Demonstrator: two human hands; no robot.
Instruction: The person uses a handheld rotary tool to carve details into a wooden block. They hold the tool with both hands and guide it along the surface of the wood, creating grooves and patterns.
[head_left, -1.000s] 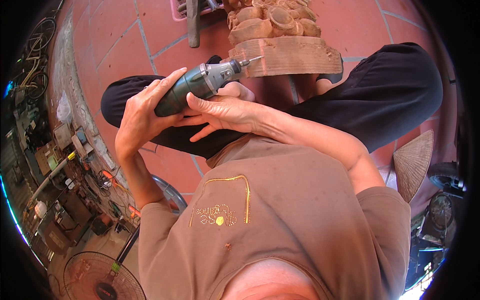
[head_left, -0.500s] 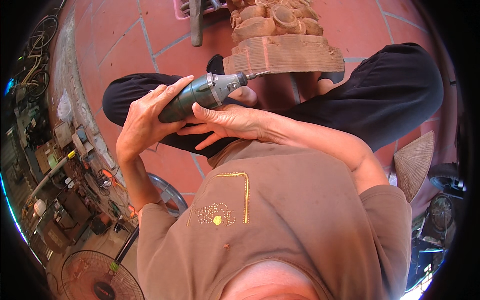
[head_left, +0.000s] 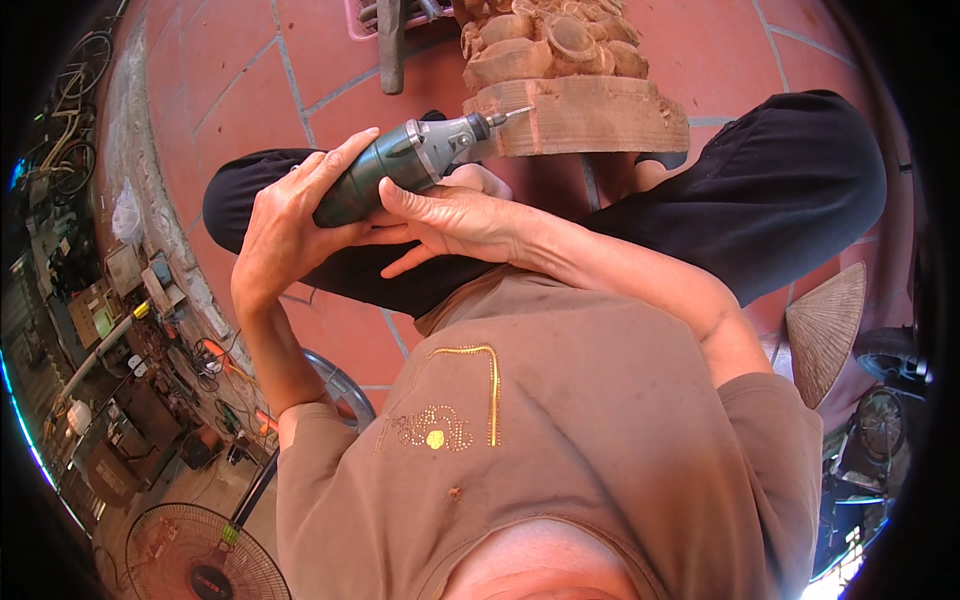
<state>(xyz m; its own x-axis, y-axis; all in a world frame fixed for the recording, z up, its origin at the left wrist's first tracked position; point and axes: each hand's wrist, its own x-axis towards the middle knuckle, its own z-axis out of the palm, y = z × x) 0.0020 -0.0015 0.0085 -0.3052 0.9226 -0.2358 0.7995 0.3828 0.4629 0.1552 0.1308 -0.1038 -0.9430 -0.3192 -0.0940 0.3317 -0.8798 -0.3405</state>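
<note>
A dark green rotary tool (head_left: 372,183) with a grey collar lies slantwise in front of me, its thin metal bit (head_left: 517,112) pointing up and right. Around the rear of its body my left hand (head_left: 282,222) is wrapped, thumb and fingers closed. My right hand (head_left: 462,224) cradles the tool from the near side, thumb against the casing; some fingers reach under it and one sticks out. Ahead stands a carved wooden piece (head_left: 560,50) with rounded shapes on a thick wooden base (head_left: 600,117). The bit's tip overlaps the base's left part; whether it touches I cannot tell.
My crossed legs in dark trousers (head_left: 770,200) flank the carving. A pink basket (head_left: 362,22) of tools, with a wooden handle (head_left: 391,60) sticking out, is at the top. A fan (head_left: 205,550) stands lower left, a cone-shaped straw hat (head_left: 828,330) at right. Cluttered tools line the left wall.
The rotary tool has tilted and its bit has swung up onto the base's front face. Both hands have shifted slightly with it. The carving's base shows a little lower and tilted differently.
</note>
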